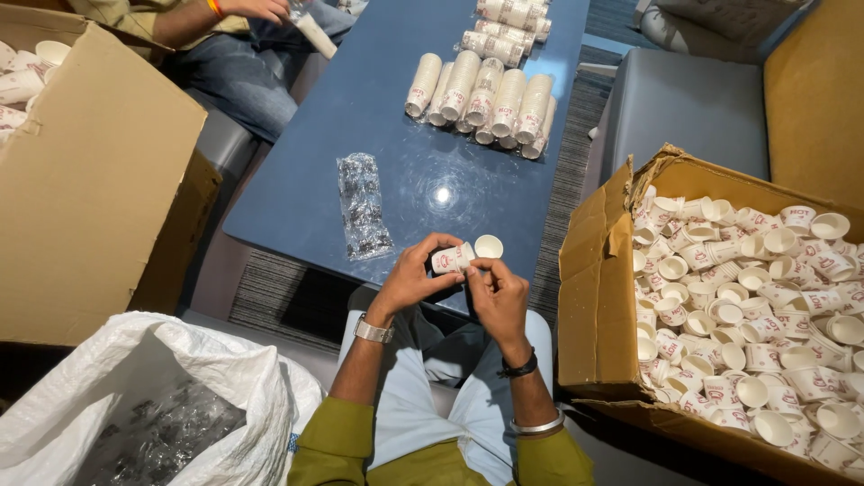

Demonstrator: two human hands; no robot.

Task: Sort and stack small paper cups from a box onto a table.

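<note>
Starting at your far left, a brown cardboard box (90, 180) stands open-flapped, with a few loose paper cups showing at its top corner; most of its inside is turned away from view, so its fill cannot be judged. Below it, a white woven sack (135, 396) holds crumpled clear plastic wrappers, and its lower part runs out of frame.

On the blue bench (360, 108) lies one clear plastic sleeve (363, 205), flat and seemingly empty. Further along, finished stacks of cups (481, 103) lie side by side in a row, with more stacks (508, 22) behind them cut off by the top edge. That output suggests a fair part of the work is done.

At the bench's near edge, your left hand (409, 279) is closed around a short stack of nested cups (453, 258) held on its side. Your right hand (499, 297) pinches a single white cup (489, 246) at the open end of that stack; whether it is seated or only touching cannot be made out. This stack looks far shorter than the finished ones.

To your right, a large open carton (594, 297) is heaped with loose cups (747, 315), so much appears to remain. Its depth is hidden and its right side is cut off.

Another person sits at the upper left, only a hand (256, 9) and legs showing; what that hand holds is unclear.
</note>
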